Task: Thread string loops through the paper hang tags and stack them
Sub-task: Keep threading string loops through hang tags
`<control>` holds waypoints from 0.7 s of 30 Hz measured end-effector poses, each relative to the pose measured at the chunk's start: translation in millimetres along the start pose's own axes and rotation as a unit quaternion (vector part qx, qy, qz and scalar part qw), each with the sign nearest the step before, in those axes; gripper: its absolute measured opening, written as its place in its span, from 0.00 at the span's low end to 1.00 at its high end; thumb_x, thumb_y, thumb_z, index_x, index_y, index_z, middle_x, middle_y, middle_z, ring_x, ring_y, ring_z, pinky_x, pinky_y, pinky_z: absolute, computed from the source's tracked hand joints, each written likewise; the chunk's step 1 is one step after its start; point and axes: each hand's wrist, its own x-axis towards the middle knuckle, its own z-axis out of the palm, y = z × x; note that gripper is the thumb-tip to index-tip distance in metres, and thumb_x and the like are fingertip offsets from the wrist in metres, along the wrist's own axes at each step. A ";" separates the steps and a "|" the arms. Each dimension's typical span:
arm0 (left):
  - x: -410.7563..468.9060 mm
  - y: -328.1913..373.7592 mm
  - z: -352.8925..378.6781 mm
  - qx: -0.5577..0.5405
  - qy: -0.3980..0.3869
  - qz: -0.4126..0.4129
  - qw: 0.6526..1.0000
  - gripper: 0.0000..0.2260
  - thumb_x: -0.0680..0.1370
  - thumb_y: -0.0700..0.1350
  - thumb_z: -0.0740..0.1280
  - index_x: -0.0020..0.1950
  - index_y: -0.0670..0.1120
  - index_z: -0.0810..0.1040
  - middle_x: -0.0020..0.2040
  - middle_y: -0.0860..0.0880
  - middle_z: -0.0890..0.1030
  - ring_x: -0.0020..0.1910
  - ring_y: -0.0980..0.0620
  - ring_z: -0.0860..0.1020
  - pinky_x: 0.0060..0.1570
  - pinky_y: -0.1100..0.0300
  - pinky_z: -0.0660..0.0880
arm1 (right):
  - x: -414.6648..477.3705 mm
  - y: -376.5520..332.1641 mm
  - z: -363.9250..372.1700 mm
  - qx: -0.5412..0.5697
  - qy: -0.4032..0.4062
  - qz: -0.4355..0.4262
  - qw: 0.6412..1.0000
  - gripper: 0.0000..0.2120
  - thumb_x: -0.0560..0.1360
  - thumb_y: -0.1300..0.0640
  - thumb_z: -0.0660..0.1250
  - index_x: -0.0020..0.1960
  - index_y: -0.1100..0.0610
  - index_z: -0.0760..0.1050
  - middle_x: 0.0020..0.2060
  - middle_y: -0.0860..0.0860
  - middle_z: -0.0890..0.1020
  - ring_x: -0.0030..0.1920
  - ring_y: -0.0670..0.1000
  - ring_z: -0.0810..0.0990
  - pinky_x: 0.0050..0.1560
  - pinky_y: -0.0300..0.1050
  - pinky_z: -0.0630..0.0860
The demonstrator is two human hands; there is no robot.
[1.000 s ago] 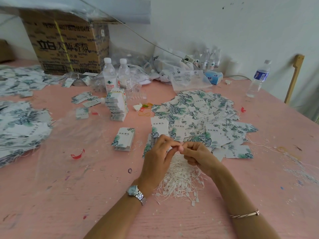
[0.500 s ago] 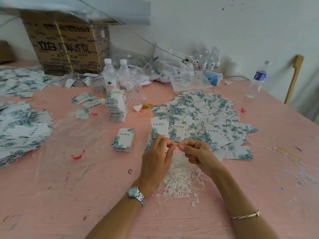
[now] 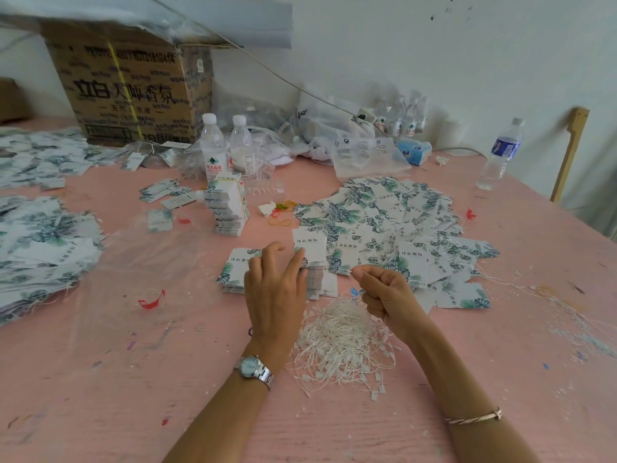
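Big pink table [image 3: 100,396] under the left hand [image 3: 273,295] and right hand [image 3: 384,292], scuffed, with little paint flecks everywhere. Plain white wall [image 3: 434,61] well beyond both hands, a few dark specks up high. Wooden post [image 3: 567,155] far off past the right hand. Light's soft and even.

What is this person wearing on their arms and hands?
Both forearms are bare, with no sleeves or gloves in view. At the wrist of the left hand sits a silver metal-link watch with a round pale dial; behind the right hand, a thin silver bangle.
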 end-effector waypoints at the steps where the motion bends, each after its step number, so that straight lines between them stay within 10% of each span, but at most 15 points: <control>1: 0.3 -0.9 -0.7 -0.005 -0.002 -0.004 1.000 0.15 0.73 0.44 0.78 0.59 0.50 0.85 0.60 0.45 0.79 0.50 0.47 0.69 0.41 0.52 0.74 | 0.1 -0.1 -0.1 0.002 0.002 0.001 1.000 0.05 0.74 0.53 0.70 0.44 0.53 0.82 0.24 0.45 0.59 0.22 0.44 0.55 0.21 0.34 0.57; 21: 6.2 -5.7 -0.4 -0.076 0.195 0.188 0.960 0.02 0.75 0.46 0.76 0.43 0.48 0.88 0.40 0.51 0.83 0.39 0.52 0.67 0.41 0.59 0.58 | -3.4 -6.6 2.7 0.066 0.052 -0.017 0.996 0.09 0.79 0.53 0.64 0.45 0.58 0.75 0.27 0.47 0.63 0.25 0.44 0.55 0.24 0.34 0.57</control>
